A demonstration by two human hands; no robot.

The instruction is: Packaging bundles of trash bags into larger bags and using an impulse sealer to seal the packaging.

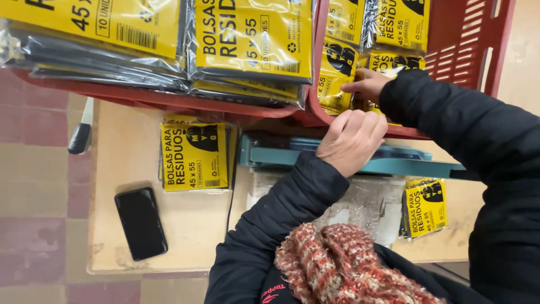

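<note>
Starting at my far left, a black-handled tool [79, 135] lies at the table's edge, and a dark phone [140, 223] rests flat on the pale wooden table [191, 225]. Just right of the phone sits a small stack of yellow-labelled bag packs [194, 156], squared up and apart from my hands.

Above them, a red tray [140, 94] carries larger packs of the same sort.

Toward the middle, my left hand [352, 141] is loosely curled, fingers bent down on the teal sealing machine [349, 160], pressing or steadying it rather than holding anything I can make out. My right hand [367, 83] reaches into the red crate [478, 50], fingers closing on one yellow pack [336, 76] standing among the others; the grip itself is partly hidden by my sleeve, so I can't swear it is fully pinched.

I judge I'm at the picking stage: drawing one pack out of the crate. The next move calls for lifting it clear without dragging its neighbours.

At the right, another yellow pack [426, 207] lies on the table beside crinkled clear plastic [365, 205]. The floor is red and cream tile [34, 169].
</note>
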